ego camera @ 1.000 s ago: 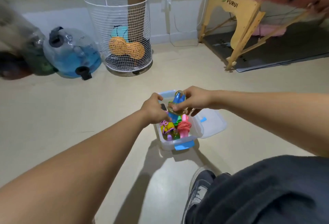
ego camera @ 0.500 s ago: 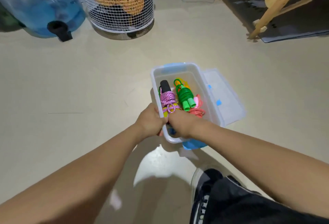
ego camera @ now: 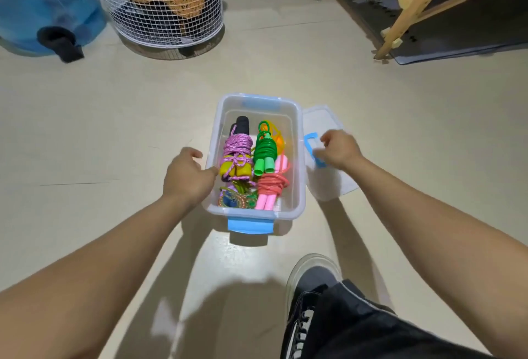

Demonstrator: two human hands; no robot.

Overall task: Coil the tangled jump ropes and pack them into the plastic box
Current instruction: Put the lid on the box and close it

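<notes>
A clear plastic box (ego camera: 299, 158) with blue latches stands on the floor in front of me. Inside lie several coiled jump ropes: a pink-purple one with yellow handles (ego camera: 236, 156), a green one (ego camera: 265, 153), a coral one with pink handles (ego camera: 271, 185), a multicoloured one (ego camera: 235, 199) at the near end, and a yellow one (ego camera: 276, 135) under the green. My left hand (ego camera: 187, 177) rests against the box's left wall, fingers loosely curled and holding nothing. My right hand (ego camera: 340, 148) is over the clear lid (ego camera: 325, 187) lying right of the box, fingers curled round its blue latch (ego camera: 310, 143).
A white wire basket (ego camera: 171, 16) with an orange sponge-like thing stands at the back, a blue water jug (ego camera: 43, 13) to its left. A wooden frame leg (ego camera: 400, 27) on a dark mat (ego camera: 457, 30) is at the back right. My shoe (ego camera: 311, 281) is just behind the box.
Both hands have come out of the box's near end, leaving the multicoloured rope inside. The left moved to the box's left wall, the right to the lid's latch.
</notes>
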